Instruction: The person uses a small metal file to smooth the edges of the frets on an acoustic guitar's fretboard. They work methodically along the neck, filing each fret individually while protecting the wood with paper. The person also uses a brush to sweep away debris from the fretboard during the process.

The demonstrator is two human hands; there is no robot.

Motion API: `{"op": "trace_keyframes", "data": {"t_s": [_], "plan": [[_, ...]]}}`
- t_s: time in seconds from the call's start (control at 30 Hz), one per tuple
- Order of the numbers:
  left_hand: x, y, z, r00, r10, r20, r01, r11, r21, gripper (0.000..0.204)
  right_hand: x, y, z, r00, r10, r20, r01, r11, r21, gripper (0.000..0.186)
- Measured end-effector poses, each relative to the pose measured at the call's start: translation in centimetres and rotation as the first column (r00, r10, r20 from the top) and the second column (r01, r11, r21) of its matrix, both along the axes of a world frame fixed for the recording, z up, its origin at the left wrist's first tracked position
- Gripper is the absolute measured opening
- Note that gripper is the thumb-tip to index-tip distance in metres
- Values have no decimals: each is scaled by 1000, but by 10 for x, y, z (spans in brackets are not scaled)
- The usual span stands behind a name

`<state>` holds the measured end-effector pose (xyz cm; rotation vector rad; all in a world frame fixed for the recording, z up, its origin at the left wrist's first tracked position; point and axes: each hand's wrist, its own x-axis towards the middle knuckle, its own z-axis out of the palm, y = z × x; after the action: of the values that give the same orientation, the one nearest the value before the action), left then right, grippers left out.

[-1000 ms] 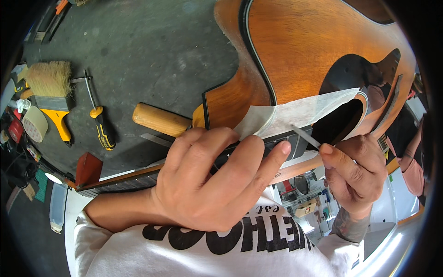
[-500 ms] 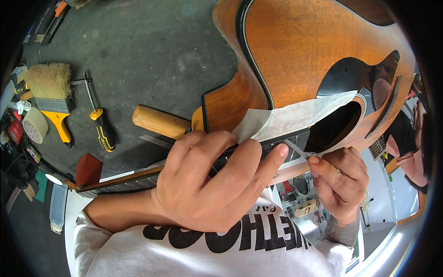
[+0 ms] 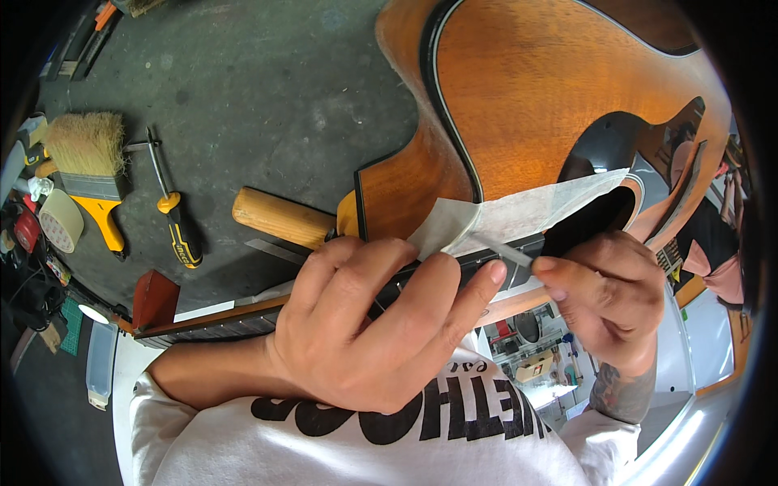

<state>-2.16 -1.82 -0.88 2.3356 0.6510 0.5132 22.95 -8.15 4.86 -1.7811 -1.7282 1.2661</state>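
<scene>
An orange-brown wooden guitar [image 3: 519, 89] fills the upper right, with pale masking tape [image 3: 535, 198] along the fretboard's edge beside the dark soundhole [image 3: 596, 212]. My left hand [image 3: 365, 332] grips the guitar neck [image 3: 207, 322], its fingers curled over the dark fretboard and the index fingertip resting near the end frets. My right hand [image 3: 604, 296] pinches a thin, pale flat strip [image 3: 502, 249], perhaps a file, angled over the frets at the tape's lower edge. I cannot tell whether its tip touches a fret. Part of the fretboard is hidden under my left fingers.
On the dark workbench [image 3: 267, 97] lie a wide brush [image 3: 97, 194], a yellow-black screwdriver [image 3: 174, 219], a wooden handle [image 3: 275, 217], a tape roll [image 3: 61, 219] and assorted tools at the left edge. A small red-brown block [image 3: 154, 300] sits by the neck. A pink-clad person [image 3: 709, 267] is at far right.
My right hand with the strip moved left and down toward the fretboard, then back up a little, turning slightly. My left hand and the guitar have shifted slightly lower in view.
</scene>
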Motion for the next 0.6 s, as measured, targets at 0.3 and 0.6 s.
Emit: {"op": "trace_keyframes", "data": {"t_s": [0.3,0.6], "plan": [[-1,-2,-1,1000,11,4,-11,1000,10,45,-1,-35,11,997,-71,32,71,997,-25,42],[0,-1,0,1000,8,0,-8,1000,-6,45,-11,-28,3,996,-95,-6,94,995,-12,45]]}}
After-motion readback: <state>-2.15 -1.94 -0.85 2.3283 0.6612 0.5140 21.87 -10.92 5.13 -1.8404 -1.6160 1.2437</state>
